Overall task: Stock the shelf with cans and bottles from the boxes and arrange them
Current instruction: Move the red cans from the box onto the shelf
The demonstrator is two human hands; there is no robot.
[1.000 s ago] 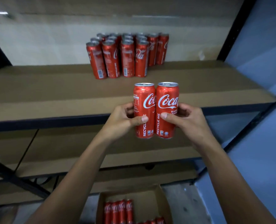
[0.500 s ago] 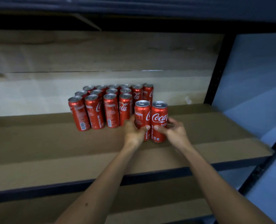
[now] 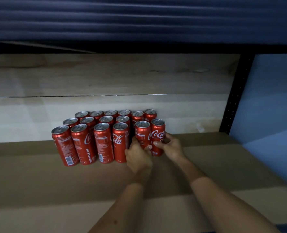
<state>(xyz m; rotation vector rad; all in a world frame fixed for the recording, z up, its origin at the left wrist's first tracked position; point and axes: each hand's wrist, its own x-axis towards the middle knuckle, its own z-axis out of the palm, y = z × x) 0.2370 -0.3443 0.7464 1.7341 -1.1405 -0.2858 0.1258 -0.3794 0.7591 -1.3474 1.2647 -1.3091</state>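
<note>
Several red Coca-Cola cans (image 3: 104, 133) stand in rows at the back of the cardboard-lined shelf (image 3: 55, 182). At the right end of that block, two more red cans stand side by side. My left hand (image 3: 138, 156) grips the left can (image 3: 142, 134), and my right hand (image 3: 168, 146) grips the right can (image 3: 158, 132). Both cans are upright, close against the second row, with their bases hidden behind my fingers.
A pale wooden back wall (image 3: 105, 81) closes the shelf behind the cans. A black metal upright (image 3: 232, 98) stands at the right, with a blue wall (image 3: 270, 98) beyond it. The dark underside of the shelf above (image 3: 139, 22) hangs overhead.
Both hands have carried the two cans from in front of the shelf edge up and back, to the right end of the standing block. The view has risen, so the box below is gone.
</note>
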